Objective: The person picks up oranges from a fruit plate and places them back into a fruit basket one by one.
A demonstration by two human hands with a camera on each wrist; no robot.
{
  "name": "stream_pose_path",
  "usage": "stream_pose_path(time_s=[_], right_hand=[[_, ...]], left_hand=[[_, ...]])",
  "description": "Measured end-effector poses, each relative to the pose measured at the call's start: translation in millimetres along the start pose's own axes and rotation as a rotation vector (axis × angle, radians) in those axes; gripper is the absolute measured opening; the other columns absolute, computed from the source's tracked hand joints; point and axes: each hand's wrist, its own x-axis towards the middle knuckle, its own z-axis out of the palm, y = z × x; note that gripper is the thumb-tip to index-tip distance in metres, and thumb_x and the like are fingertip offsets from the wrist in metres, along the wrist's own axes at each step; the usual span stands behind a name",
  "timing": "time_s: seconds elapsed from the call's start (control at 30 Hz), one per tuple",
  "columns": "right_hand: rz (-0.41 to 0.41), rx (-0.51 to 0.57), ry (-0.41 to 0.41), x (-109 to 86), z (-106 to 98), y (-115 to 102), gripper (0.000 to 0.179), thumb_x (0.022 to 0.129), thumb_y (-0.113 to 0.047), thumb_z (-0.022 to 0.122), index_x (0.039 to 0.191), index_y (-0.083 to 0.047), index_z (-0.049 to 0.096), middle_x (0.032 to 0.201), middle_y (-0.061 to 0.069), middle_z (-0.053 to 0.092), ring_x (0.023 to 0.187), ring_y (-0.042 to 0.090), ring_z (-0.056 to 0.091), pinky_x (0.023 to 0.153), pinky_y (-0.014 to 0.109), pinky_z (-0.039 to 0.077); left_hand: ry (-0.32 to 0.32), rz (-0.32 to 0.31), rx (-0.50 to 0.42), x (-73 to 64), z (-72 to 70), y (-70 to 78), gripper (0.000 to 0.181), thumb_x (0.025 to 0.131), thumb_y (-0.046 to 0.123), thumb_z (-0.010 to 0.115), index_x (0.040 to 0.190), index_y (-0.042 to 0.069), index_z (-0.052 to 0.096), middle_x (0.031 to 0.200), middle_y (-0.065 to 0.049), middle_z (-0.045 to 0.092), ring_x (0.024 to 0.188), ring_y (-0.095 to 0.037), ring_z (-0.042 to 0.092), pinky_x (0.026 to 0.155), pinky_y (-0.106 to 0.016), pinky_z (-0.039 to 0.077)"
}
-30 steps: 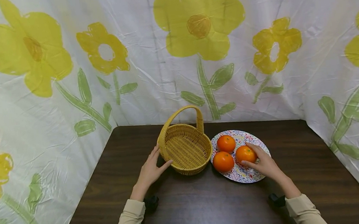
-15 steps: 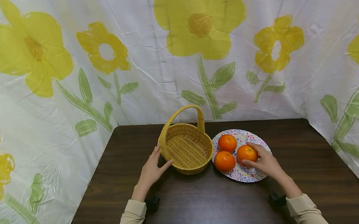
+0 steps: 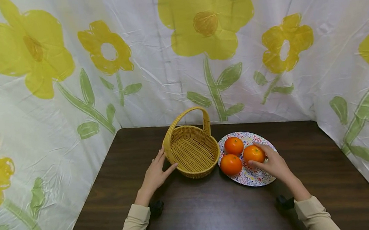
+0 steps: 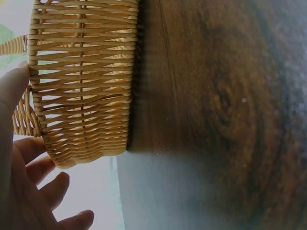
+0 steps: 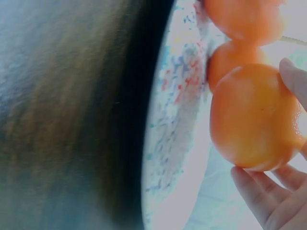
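My left hand (image 3: 154, 174) rests against the left side of a yellow wicker basket (image 3: 196, 171) with a tall arched handle. Its fingers are spread and touch the rim, as the left wrist view shows too. No fruit lies in the basket. With thumb and fingers on opposite sides, my right hand (image 3: 275, 163) holds an orange (image 3: 253, 154) over the patterned plate (image 3: 254, 178). In the right wrist view this orange (image 5: 256, 120) sits between thumb and fingers, seemingly just off the plate. Two more oranges, a far one (image 3: 234, 146) and a near one (image 3: 231, 164), lie on the plate's left half.
Basket and plate stand side by side, nearly touching, on a dark wooden table (image 3: 197, 210). A white curtain (image 3: 155, 88) with yellow flowers hangs behind the table and at both sides.
The orange in my right hand has shifted slightly up and away from the plate, the hand moving with it. My left hand and the basket stay in place.
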Motion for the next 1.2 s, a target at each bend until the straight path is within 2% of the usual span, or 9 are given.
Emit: stream_pose_path(time_s=[0.33,0.63,0.83,1.0,1.2], right_hand=[[-0.036,-0.015,0.048,8.8,-5.7,-13.0,0.073,0.075,-0.041,0.076,0.135,-0.010,0.047,0.128,0.017,0.050,0.101,0.032,0.055,0.076,0.050,0.051],[-0.012,0.013,0.042,13.8,-11.9,-23.0,0.074,0.076,-0.044,0.074,0.137,-0.013,0.045,0.130,0.017,0.048,0.099,0.032,0.056,0.077,0.052,0.051],[-0.027,0.015,0.062,14.7,-11.6,-24.8,0.074,0.076,-0.043,0.074,0.137,-0.011,0.046,0.130,0.016,0.048,0.100,0.032,0.057,0.077,0.052,0.051],[-0.043,0.013,0.076,16.4,-11.5,-27.4,0.073,0.075,-0.043,0.075,0.136,-0.015,0.047,0.129,0.014,0.049,0.099,0.029,0.057,0.076,0.048,0.052],[-0.073,0.024,0.079,21.0,-12.7,-33.9,0.073,0.075,-0.043,0.075,0.137,-0.019,0.046,0.129,0.012,0.050,0.101,0.029,0.056,0.077,0.050,0.051]], left_hand=[[0.007,0.017,0.021,0.4,2.8,-3.2,0.076,0.087,0.052,0.056,0.147,0.015,0.029,0.155,-0.006,0.015,0.140,-0.027,0.022,0.109,-0.053,0.021],[-0.002,0.014,0.021,0.1,2.4,-3.2,0.079,0.086,0.060,0.050,0.148,0.016,0.026,0.155,-0.006,0.014,0.139,-0.027,0.024,0.110,-0.052,0.022],[-0.010,0.007,0.018,-0.6,1.9,-2.4,0.078,0.087,0.058,0.052,0.148,0.016,0.025,0.155,-0.006,0.014,0.138,-0.028,0.025,0.110,-0.052,0.021],[-0.014,0.007,0.009,-0.8,1.6,-1.6,0.077,0.087,0.056,0.052,0.148,0.017,0.025,0.155,-0.006,0.014,0.138,-0.029,0.025,0.110,-0.053,0.021],[-0.016,0.006,0.011,-0.6,1.1,-1.8,0.077,0.088,0.056,0.052,0.148,0.016,0.025,0.155,-0.006,0.012,0.137,-0.030,0.028,0.109,-0.054,0.021]])
